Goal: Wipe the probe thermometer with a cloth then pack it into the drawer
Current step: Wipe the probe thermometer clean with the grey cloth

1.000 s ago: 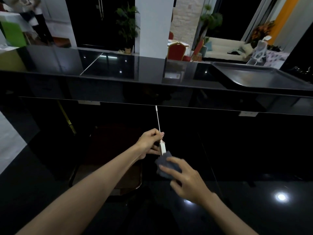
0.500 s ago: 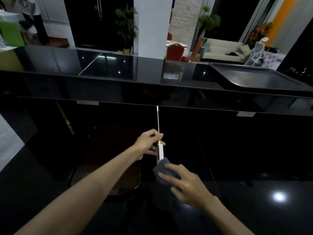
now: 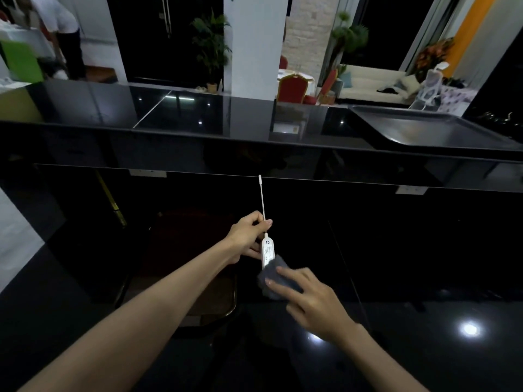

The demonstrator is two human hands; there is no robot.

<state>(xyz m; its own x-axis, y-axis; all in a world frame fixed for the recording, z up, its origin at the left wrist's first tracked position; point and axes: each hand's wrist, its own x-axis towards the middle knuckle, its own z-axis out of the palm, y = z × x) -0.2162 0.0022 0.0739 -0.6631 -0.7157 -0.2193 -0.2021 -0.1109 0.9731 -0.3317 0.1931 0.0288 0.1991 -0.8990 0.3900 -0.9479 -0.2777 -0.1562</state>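
**Wiping under way, drawer step untouched**

Grip first: your left hand (image 3: 249, 236) is pinched shut on the probe thermometer (image 3: 267, 248), fingertips closed where the thin stem meets the white body, so the stem points up and away from you and the body hangs toward you. Your right hand (image 3: 308, 295) presses the dark cloth (image 3: 271, 281) with fingers spread flat over it rather than curled; the cloth sits against the lower end of the thermometer's body, touching it.

Judged from this, you are mid-wipe on the body end. The stem above your left fingers is bare of cloth, so it likely needs a pass too.

Beyond the thermometer, the glossy black counter (image 3: 198, 114) runs across, with a tray (image 3: 424, 128) to the thermometer's far right. No open drawer shows near it, so packing remains entirely ahead of you.
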